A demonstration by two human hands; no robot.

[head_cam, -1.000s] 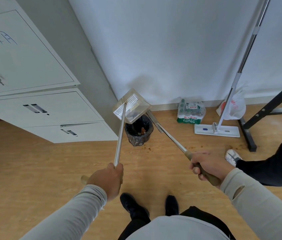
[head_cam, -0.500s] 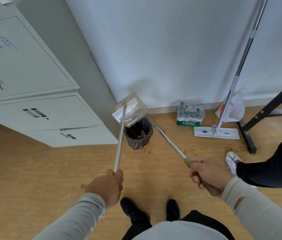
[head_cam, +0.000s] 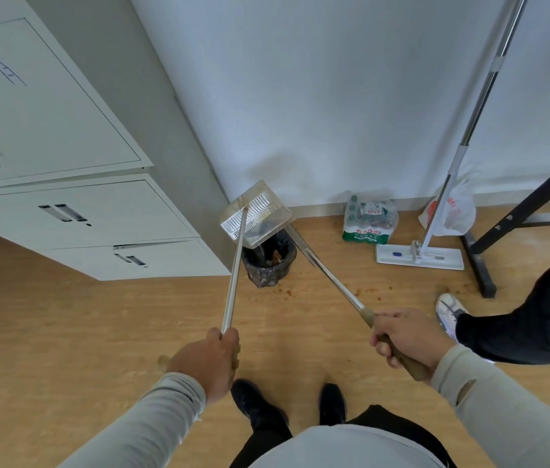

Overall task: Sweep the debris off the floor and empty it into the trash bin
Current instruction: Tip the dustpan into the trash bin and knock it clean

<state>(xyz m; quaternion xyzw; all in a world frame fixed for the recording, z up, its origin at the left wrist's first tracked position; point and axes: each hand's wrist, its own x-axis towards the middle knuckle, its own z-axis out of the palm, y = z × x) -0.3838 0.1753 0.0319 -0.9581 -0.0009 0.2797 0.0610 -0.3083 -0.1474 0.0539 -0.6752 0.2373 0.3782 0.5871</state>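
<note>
Hands closed on long handles, left hand (head_cam: 207, 361) on dustpan (head_cam: 256, 214) pole, right hand (head_cam: 405, 337) on broom handle (head_cam: 332, 280), dustpan tipped above black-lined trash bin (head_cam: 268, 261) holding brown debris (head_cam: 277, 255), more crumbs (head_cam: 366, 291) on floor (head_cam: 64, 332) beside it.

Clear ribbed dustpan (head_cam: 256, 214); black-lined trash bin (head_cam: 268, 261); brown debris (head_cam: 366, 291) on tan wood floor (head_cam: 64, 325).

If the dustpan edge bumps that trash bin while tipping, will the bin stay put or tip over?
The trash bin looks small and nearly empty, so probably light and apt to slide on the smooth wood floor. It seems close to the cabinet, which may stop it that way. The dustpan hangs above its rim, so a bump would hit high and could tip it.
</note>
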